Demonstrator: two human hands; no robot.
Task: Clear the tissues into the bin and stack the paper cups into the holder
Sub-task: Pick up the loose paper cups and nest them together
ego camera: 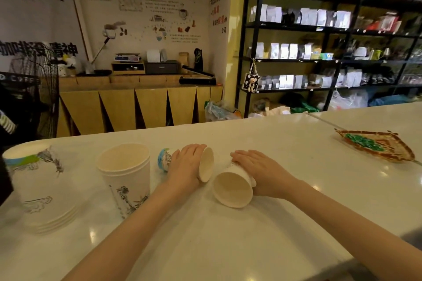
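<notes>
Now 2 cups lie tipped over on the counter (205, 235). L hand (187, 166) rests on the left cup (206, 164), R hand (255, 171) on the right cup (233, 191) at its 3 o'clock. Fingers straight, no grip. Either cup may roll & hit the cup stack (127, 180) at 9 o'clock.

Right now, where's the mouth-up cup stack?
In the head view, the mouth-up cup stack stands left of centre on the white counter, between the upside-down stack and the left hand.

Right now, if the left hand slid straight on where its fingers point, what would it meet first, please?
Probably nothing: past the left hand only bare table shows up to its far edge.
</notes>
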